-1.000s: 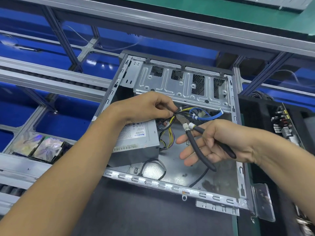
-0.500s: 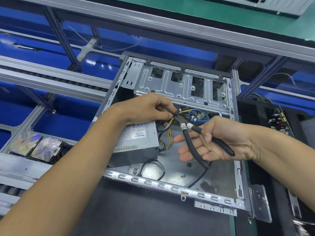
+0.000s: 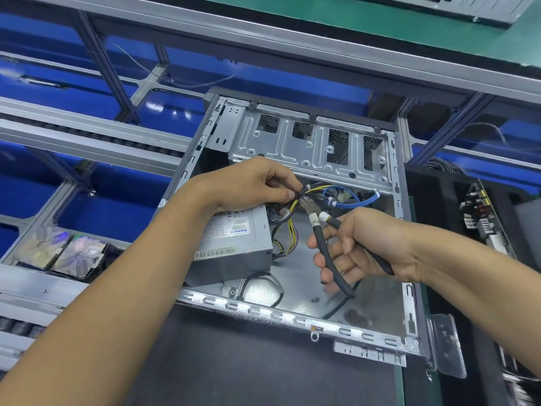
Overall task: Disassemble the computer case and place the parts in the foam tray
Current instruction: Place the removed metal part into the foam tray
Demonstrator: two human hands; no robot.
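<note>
Pinching a bundle of black and yellow wires (image 3: 295, 200) between thumb and curled fingertips, the left hand (image 3: 254, 183) makes a tight grip just above the power supply (image 3: 234, 247), its forearm crossing the near left part of the computer case (image 3: 292, 315). Right hand (image 3: 360, 244) holds a pair of cutters (image 3: 322, 230) by the black-sleeved handles, fingers curled round them with the two handles standing apart, and the metal nose points up and left into the wire bundle, touching it or just beside it; whether the blades have closed on anything I cannot tell. Lying open on a dark mat on the bench, the case shows its bare metal floor, and its near rail runs along the bench's front side. Inside, the grey power supply sits at the left, label facing up, with the wire bundle spilling from its right end. A blue cable (image 3: 351, 200) loops just beyond the cutters, under the drive cage (image 3: 310, 148) that spans the far side of the case. Past the case's right wall, at the right edge of the bench, a black foam tray (image 3: 439, 200) holds a circuit board (image 3: 480, 221). At the left edge lie two shiny discs (image 3: 64, 253) side by side.
</note>
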